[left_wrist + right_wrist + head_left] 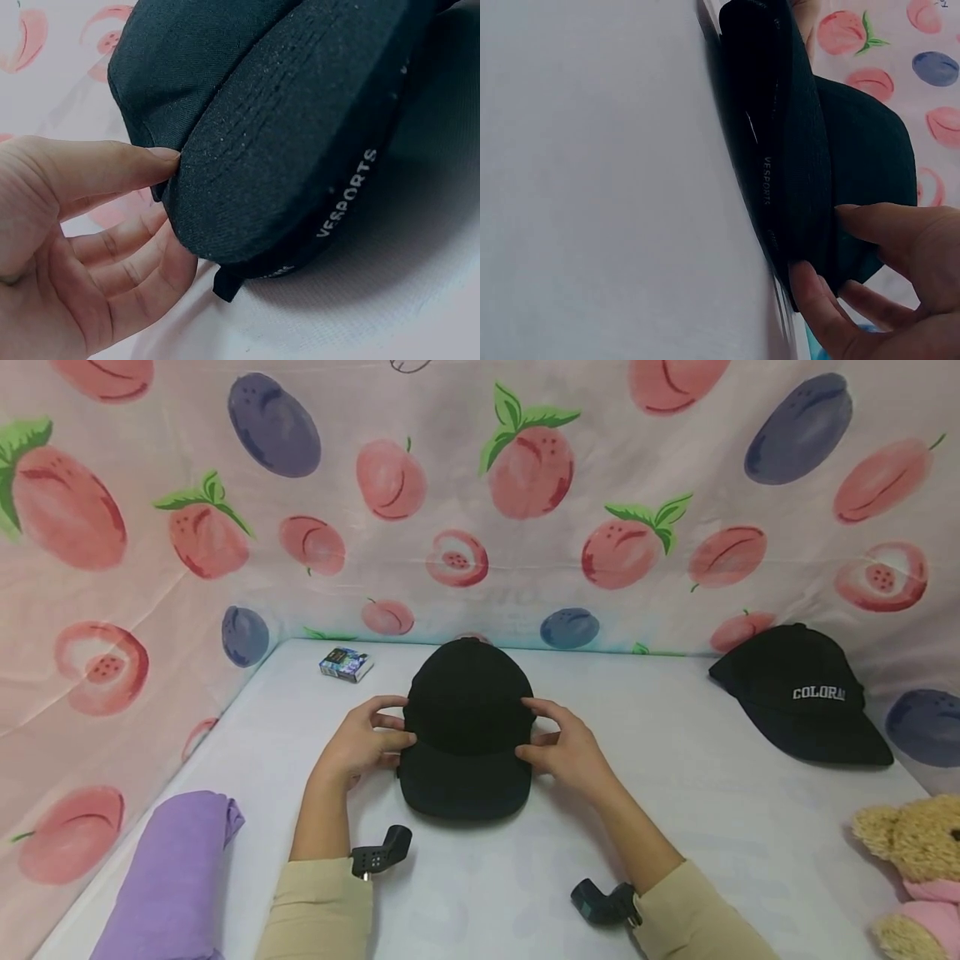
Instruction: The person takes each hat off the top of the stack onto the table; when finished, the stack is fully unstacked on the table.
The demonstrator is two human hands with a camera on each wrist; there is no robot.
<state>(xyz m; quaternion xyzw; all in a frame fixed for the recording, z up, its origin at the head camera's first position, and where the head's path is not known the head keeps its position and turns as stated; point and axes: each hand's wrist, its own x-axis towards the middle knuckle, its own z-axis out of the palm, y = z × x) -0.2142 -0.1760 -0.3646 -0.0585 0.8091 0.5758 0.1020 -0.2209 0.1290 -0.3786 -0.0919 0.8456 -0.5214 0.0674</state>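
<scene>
A black baseball cap (468, 727) is at the middle of the white table, its brim toward me. My left hand (363, 739) holds it at the left side; in the left wrist view the thumb (142, 166) presses where crown and brim meet, with the other fingers curled below. My right hand (566, 747) grips the right side, and its fingers (814, 300) lie around the brim's corner in the right wrist view. White lettering reading VESPORTS (346, 193) runs along a band under the brim's edge. Whether the cap touches the table, I cannot tell.
A second black cap (806, 697) with white letters lies at the back right. A teddy bear (911, 852) in pink is at the right edge. Folded purple cloth (168, 877) lies front left, and a small patterned box (346, 665) at the back. Fruit-print fabric (465, 468) hangs behind.
</scene>
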